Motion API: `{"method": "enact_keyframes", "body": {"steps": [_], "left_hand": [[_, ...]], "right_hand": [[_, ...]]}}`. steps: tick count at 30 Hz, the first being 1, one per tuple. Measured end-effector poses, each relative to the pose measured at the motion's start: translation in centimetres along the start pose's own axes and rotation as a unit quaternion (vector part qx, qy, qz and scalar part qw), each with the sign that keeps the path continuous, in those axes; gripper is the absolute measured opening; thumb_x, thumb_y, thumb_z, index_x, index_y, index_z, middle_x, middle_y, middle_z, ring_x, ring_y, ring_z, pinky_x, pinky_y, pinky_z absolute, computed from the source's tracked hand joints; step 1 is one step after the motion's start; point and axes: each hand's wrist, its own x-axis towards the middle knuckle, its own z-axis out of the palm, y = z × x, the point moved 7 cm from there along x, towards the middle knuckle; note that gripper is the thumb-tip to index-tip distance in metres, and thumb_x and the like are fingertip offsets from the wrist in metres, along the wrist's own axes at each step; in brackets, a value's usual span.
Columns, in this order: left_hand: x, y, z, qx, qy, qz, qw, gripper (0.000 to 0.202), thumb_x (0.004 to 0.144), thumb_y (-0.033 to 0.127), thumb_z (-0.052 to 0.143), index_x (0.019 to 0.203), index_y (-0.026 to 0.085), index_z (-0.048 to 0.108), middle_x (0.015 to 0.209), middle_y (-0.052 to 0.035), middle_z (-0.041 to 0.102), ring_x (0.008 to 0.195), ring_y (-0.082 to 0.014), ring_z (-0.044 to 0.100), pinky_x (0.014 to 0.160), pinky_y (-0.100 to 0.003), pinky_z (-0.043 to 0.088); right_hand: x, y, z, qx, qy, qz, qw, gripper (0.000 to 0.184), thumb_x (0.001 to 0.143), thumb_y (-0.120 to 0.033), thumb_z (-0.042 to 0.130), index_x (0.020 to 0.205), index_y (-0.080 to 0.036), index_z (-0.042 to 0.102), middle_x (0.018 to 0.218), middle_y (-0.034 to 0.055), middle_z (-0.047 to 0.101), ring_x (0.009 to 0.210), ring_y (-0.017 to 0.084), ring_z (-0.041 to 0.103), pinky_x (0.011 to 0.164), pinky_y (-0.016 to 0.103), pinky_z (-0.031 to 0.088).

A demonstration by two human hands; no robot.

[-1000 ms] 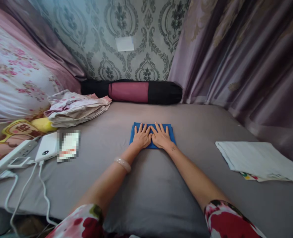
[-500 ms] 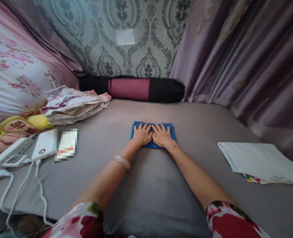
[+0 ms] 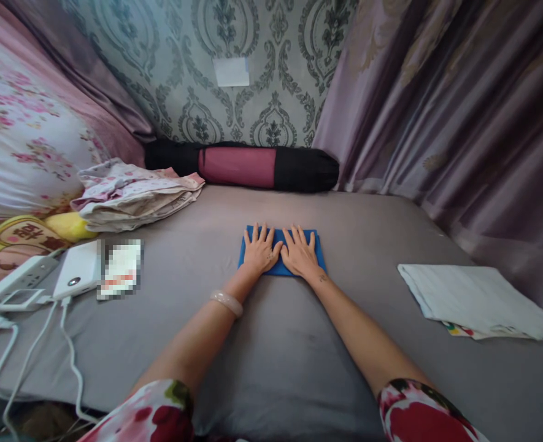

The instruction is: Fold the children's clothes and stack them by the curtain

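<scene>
While left hand and right hand lie spread toward twelve o'clock, blue cloth beneath could ruck; likely cause: palms dragging toward six.

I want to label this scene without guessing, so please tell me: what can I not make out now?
Head view:
- Middle of the blue cloth: hidden under the left hand and right hand.
- Print on the card: blurred by pixelation.
- Near end of the power strip: cut off by the left edge.
- Most of the patterned item: covered by the white cloth.
</scene>
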Motion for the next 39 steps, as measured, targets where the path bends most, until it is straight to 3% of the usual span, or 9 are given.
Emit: {"method": "enact_keyframes", "body": {"steps": [2,5,13,18,22,26,32,37,39], "left_hand": [[0.0,-0.2,-0.3,0.004,0.015,-0.017,1.000,0.068,0.095,0.057,0.020,0.148,0.017,0.035,0.158,-0.0123,0.024,0.147,-0.0351,0.011,0.115,-0.061,0.008],[0.1,-0.4,0.5,0.001,-0.024,-0.028,0.999,0.070,0.094,0.058,0.021,0.148,0.017,0.035,0.157,-0.0150,0.026,0.145,-0.0387,0.017,0.113,-0.064,0.011],[0.3,-0.5,0.9,-0.002,-0.051,-0.034,0.998,0.070,0.093,0.059,0.023,0.149,0.017,0.034,0.158,-0.0159,0.023,0.145,-0.0386,0.016,0.112,-0.064,0.013],[-0.1,-0.5,-0.3,0.016,0.021,-0.056,0.998,0.078,0.093,0.060,0.024,0.150,0.008,0.027,0.158,-0.0199,0.018,0.147,-0.0359,0.009,0.116,-0.058,0.009],[-0.1,-0.9,0.1,0.026,-0.003,-0.086,0.996,0.086,0.092,0.063,0.020,0.148,-0.001,0.027,0.153,-0.0272,0.027,0.144,-0.0399,0.019,0.115,-0.056,0.014],[0.1,-0.9,0.7,0.029,-0.028,-0.087,0.995,0.087,0.092,0.063,0.020,0.147,-0.003,0.027,0.151,-0.0292,0.028,0.142,-0.0414,0.023,0.114,-0.055,0.018],[0.3,-1.1,0.4,0.017,-0.045,-0.091,0.995,0.086,0.091,0.064,0.022,0.147,-0.001,0.028,0.153,-0.0270,0.027,0.143,-0.0399,0.022,0.114,-0.055,0.018],[0.5,-3.2,0.1,-0.055,-0.095,-0.046,0.993,0.081,0.093,0.064,0.014,0.149,0.007,0.027,0.156,-0.0184,0.024,0.146,-0.0305,0.020,0.116,-0.048,0.020],[0.3,-4.1,-0.1,-0.055,-0.086,-0.005,0.995,0.077,0.094,0.062,0.013,0.150,0.011,0.027,0.158,-0.0147,0.022,0.147,-0.0270,0.016,0.118,-0.047,0.016]], "right_hand": [[0.1,0.3,0.1,-0.003,0.009,0.021,1.000,0.058,0.096,-0.035,0.030,0.150,-0.016,0.031,0.158,0.0126,0.021,0.145,0.028,0.015,0.114,0.057,0.008],[0.3,0.6,1.0,0.003,-0.023,0.042,0.999,0.059,0.096,-0.037,0.029,0.148,-0.010,0.034,0.155,0.0162,0.028,0.144,0.029,0.019,0.115,0.056,0.008],[0.5,0.7,1.4,0.007,-0.033,0.040,0.999,0.059,0.096,-0.038,0.028,0.147,-0.010,0.036,0.154,0.0164,0.030,0.144,0.030,0.020,0.114,0.057,0.009],[0.1,0.7,0.1,-0.001,0.032,0.065,0.997,0.062,0.095,-0.040,0.031,0.149,-0.010,0.032,0.158,0.0180,0.021,0.145,0.031,0.013,0.114,0.057,0.006],[-0.1,1.6,-0.1,0.000,0.055,0.142,0.988,0.070,0.095,-0.045,0.030,0.147,0.002,0.030,0.154,0.0254,0.023,0.143,0.036,0.016,0.113,0.056,0.010],[0.1,1.9,0.6,0.011,0.028,0.174,0.984,0.074,0.094,-0.048,0.031,0.143,0.008,0.033,0.149,0.0296,0.033,0.140,0.039,0.024,0.112,0.054,0.016],[0.7,2.4,0.8,0.027,-0.006,0.176,0.984,0.075,0.094,-0.050,0.031,0.144,0.006,0.032,0.150,0.0286,0.030,0.141,0.039,0.022,0.112,0.055,0.017],[0.8,4.5,1.1,0.111,-0.143,0.125,0.976,0.076,0.096,-0.056,0.019,0.149,-0.003,0.027,0.156,0.0194,0.024,0.145,0.032,0.019,0.115,0.050,0.018],[0.4,5.2,0.9,0.121,-0.152,0.086,0.977,0.074,0.097,-0.054,0.016,0.151,-0.005,0.022,0.158,0.0154,0.021,0.146,0.028,0.017,0.117,0.047,0.016]]}}
